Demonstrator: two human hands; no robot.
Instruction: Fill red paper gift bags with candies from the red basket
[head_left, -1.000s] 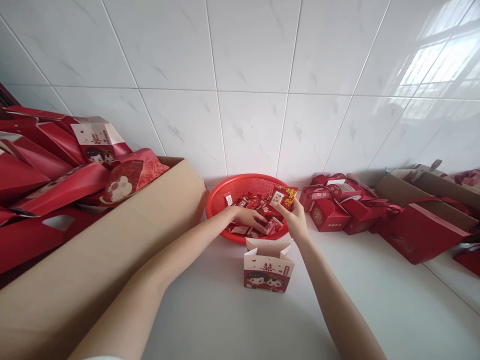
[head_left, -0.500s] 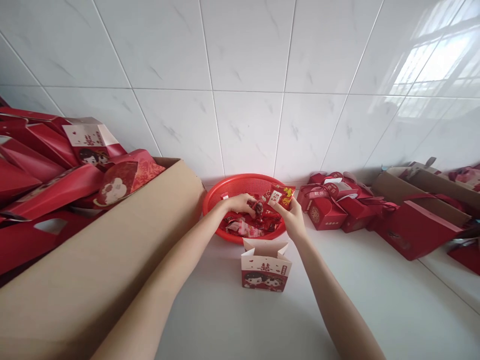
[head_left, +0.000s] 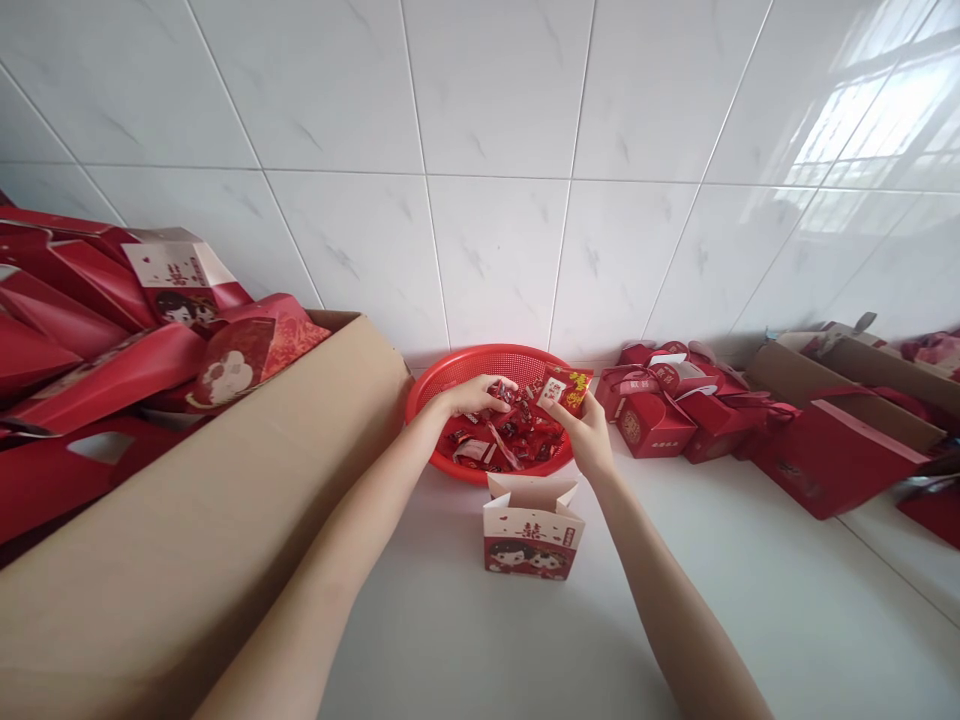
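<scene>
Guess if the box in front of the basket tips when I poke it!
The box looks like thin card, so it's probably light. It stands upright on the table, so a gentle low push might slide it, while a high one could tip it. Its inward-folded sides would likely bend if squeezed.

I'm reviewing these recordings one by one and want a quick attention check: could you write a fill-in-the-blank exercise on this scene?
1. The red packet with yellow print is held in the ____ hand.
2. The plastic basket beneath the left hand is coloured ____.
3. The printed box before it has its top ____.
4. The wall is covered in white ____.

Missing words: right; red; open; tiles.
</scene>
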